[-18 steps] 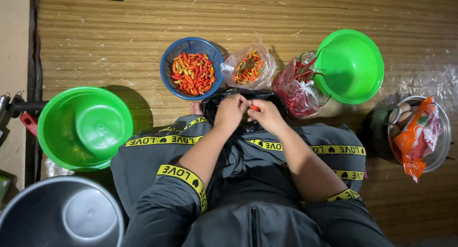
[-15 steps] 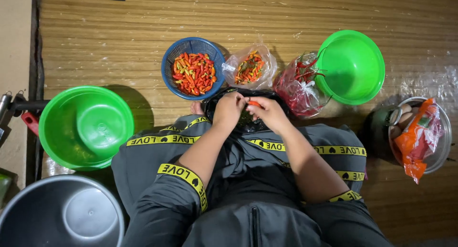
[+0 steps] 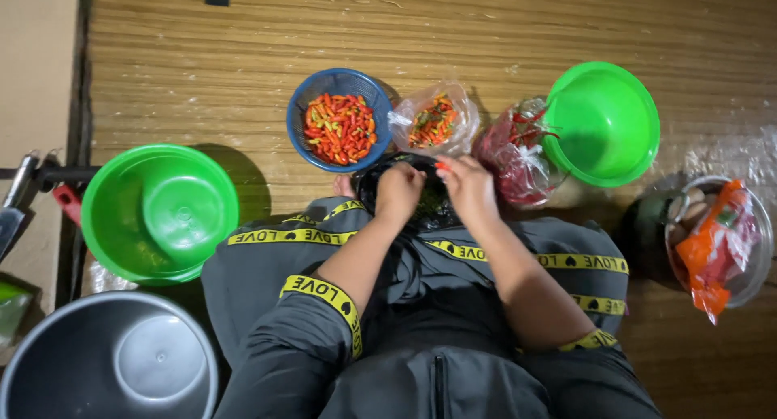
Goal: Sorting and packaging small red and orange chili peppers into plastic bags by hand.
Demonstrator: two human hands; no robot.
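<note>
Both hands were bunched together over a black bag [image 3: 433, 213] sitting in the person's lap. The right hand [image 3: 468, 186] had a small red chili [image 3: 442, 166] pinched at its fingertips. The left hand [image 3: 398, 192] was curled with its fingers down against the bag's rim, but I couldn't tell if it was actually gripping anything.

Just far of the hands: one blue basket [image 3: 340, 83] full of red and orange chilies, then two clear plastic bags to its right, one with mixed orange-green chilies [image 3: 431, 120] and one with long red ones [image 3: 518, 148]. All three sat nearly touching each other, so it was pretty tight there.

Two green bowls total: one at far right [image 3: 603, 124], pressed against the red chili bag, and one on the left [image 3: 158, 213] by the knee. One grey metal pot [image 3: 105, 362] sat near left. One bowl with an orange packet [image 3: 720, 241] at right. The far strip of woven mat [image 3: 243, 39] was where the open room was.
</note>
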